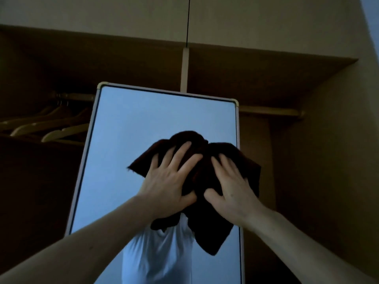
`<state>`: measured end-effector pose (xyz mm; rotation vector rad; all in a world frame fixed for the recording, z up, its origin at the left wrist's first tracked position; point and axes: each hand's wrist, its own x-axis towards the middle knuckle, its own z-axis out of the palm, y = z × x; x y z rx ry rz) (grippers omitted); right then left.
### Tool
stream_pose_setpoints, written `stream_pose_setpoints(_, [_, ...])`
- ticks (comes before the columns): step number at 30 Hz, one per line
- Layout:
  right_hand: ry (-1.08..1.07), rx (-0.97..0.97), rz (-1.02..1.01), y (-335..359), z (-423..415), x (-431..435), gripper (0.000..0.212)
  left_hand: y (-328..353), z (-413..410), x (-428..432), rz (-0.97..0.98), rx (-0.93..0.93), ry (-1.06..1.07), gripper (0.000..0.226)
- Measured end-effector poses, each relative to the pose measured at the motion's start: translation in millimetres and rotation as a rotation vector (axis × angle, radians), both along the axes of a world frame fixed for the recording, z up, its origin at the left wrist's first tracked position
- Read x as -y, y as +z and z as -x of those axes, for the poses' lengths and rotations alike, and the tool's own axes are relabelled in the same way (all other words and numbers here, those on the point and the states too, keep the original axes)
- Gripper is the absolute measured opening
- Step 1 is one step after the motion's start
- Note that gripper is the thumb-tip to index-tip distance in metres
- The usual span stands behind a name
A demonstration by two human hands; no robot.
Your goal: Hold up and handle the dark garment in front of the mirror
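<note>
Both hands flat on a dark cloth (207,181), pressing it against a tall mirror (143,124). Left hand (168,181): fingers spread and mostly straight, thumb tucked in toward the cloth's middle, palm on the cloth's left half. Right hand (231,187): same pose mirrored, fingers splayed on the right half, thumb pointing in. Thumbs near each other, not touching. Neither hand visibly bunches the fabric, looks like pressure only

Cloth sits mid-height on the glass, right of centre. Its right corner overlaps the mirror's right frame edge; one corner hangs down below the right wrist. Left corner sticks out past the left hand's fingers, still well inside the glass

Open glass: wide band above the cloth up to the top frame, and a strip to the left. Almost none on the right

Mirror leans in front of an open wardrobe (266,78). Hanging rail (270,111) runs behind the mirror top, wooden hangers (51,126) on it far left, clear of the frame. Reflection shows a white shirt (160,257) low in the glass
</note>
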<state>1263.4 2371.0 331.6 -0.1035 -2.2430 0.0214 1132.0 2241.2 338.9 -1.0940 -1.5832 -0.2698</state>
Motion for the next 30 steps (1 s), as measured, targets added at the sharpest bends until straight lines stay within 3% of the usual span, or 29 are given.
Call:
stream_pose_setpoints(5, [0.13,-0.029,0.116,17.0,3.6,4.9,0.08,1.6,-0.8,9.1,0.035,0.087,0.014,0.078])
stream_pose_setpoints(10, [0.213,-0.165,0.296,85.3,15.8,17.5,0.068,72.6,-3.5,10.4,0.007,0.159,0.03,0.081])
stream_pose_setpoints(13, [0.161,-0.21,0.452,122.0,26.6,32.3,0.085,98.0,-13.1,10.9,0.04,0.225,-0.05,0.084])
stream_pose_setpoints(17, [-0.11,-0.202,0.372,118.9,48.7,49.3,0.096,75.5,3.5,47.6,0.016,0.232,-0.36,0.073])
stream_pose_setpoints(19, [-0.187,-0.259,0.376,116.9,55.8,59.4,0.1,67.0,16.4,71.3,-0.118,0.256,-0.469,0.055])
stream_pose_setpoints(22, [-0.337,-0.36,0.255,116.9,79.4,79.3,0.107,72.7,27.2,100.4,-0.354,0.249,-0.532,0.032])
stream_pose_setpoints(25, [-0.32,-0.431,-0.026,110.9,104.3,96.6,0.099,84.6,37.5,120.5,-0.539,0.25,-0.475,0.029])
stream_pose_setpoints(27, [-0.262,-0.419,-0.146,109.3,109.5,99.6,0.093,93.7,50.6,132.2,-0.647,0.36,-0.453,0.037])
stream_pose_setpoints(30, [-0.225,-0.421,-0.191,110.4,106.4,94.0,0.087,101.2,64.9,140.9,-0.7,0.785,-0.508,0.049])
